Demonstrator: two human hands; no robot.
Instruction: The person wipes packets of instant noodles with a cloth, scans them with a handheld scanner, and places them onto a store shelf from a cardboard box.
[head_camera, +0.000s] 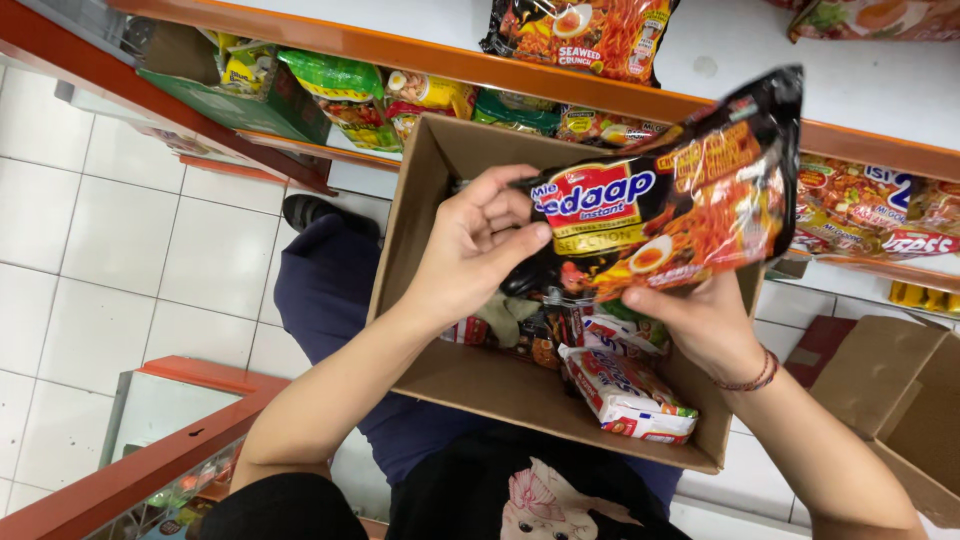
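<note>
Both hands hold a black noodle packet (670, 215) above an open cardboard box (500, 385): the left hand (475, 240) grips its left end, the right hand (700, 325) supports it from below. More packets (625, 390) lie inside the box (white and red ones), near orange-edged shelves (520, 75).

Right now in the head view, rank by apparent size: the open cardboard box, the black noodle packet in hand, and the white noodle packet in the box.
1. Open cardboard box, largest.
2. Black noodle packet, held by the left hand and right hand; nearer the camera, so it may look oversized.
3. White noodle packet, smallest.
</note>
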